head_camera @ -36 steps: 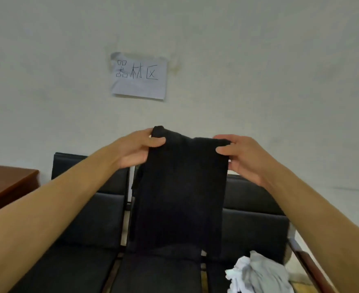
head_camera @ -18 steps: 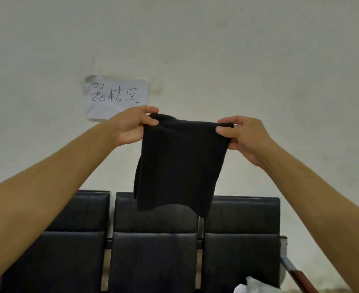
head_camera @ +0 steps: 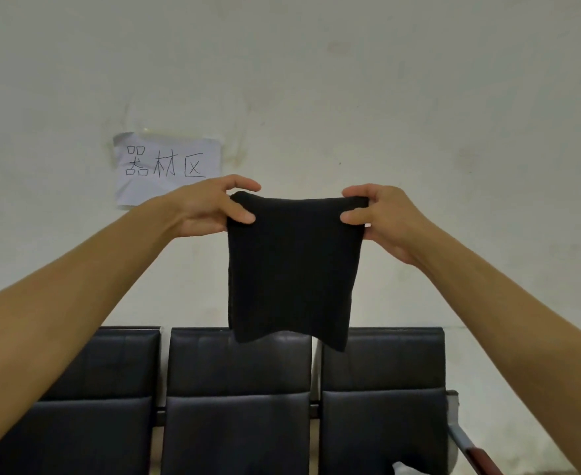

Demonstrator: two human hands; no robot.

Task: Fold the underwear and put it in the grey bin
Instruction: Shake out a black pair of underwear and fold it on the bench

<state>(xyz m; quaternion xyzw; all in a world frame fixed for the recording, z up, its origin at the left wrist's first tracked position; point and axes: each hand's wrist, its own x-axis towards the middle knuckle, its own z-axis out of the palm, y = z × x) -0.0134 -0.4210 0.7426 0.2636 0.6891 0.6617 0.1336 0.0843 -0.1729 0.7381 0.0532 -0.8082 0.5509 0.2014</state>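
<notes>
Both arms are stretched out in front of the wall. The left hand (head_camera: 207, 209) pinches the top left corner of the black knit fabric underwear (head_camera: 291, 269), and the right hand (head_camera: 385, 217) pinches the top right corner. It hangs flat in the air above the row of black padded seats (head_camera: 237, 389), beside a white paper sign with handwriting (head_camera: 167, 166).

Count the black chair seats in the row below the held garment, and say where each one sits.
3: left seat under the left forearm, middle seat below the cloth, right seat by the armrest. More may lie outside the frame.
</notes>
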